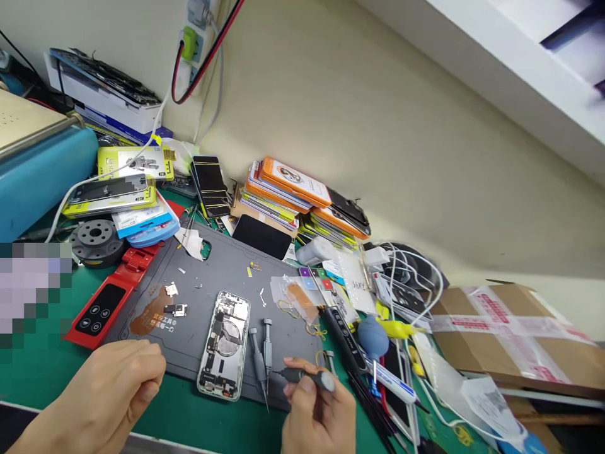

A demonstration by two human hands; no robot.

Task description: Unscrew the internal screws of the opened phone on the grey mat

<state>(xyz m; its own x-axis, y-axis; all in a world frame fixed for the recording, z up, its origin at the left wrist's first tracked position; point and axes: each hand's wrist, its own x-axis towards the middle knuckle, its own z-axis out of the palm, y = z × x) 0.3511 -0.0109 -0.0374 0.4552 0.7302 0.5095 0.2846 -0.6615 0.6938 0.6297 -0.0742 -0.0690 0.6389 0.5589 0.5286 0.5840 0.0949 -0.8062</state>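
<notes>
My left hand (118, 384) is curled closed at the near left edge of the grey work mat (198, 246); no object shows in it. In my right hand (316, 413) is a dark screwdriver (305, 376), gripped between thumb and fingers, its shaft pointing left. Between the hands an opened phone (224, 343) lies with its insides exposed, partly off the mat's near edge. Beside it lie two grey precision screwdrivers (263, 350), just left of my right hand. A small phone part (176, 309) and a silvery piece (171, 289) rest on the mat.
A red device with touch buttons (101, 306) borders the mat's left side. Tools and a blue air blower (373, 337) crowd the right, beside cables and a taped cardboard box (515, 321). Stacked phone-part boxes (293, 183) and a black phone screen (262, 236) stand along the back.
</notes>
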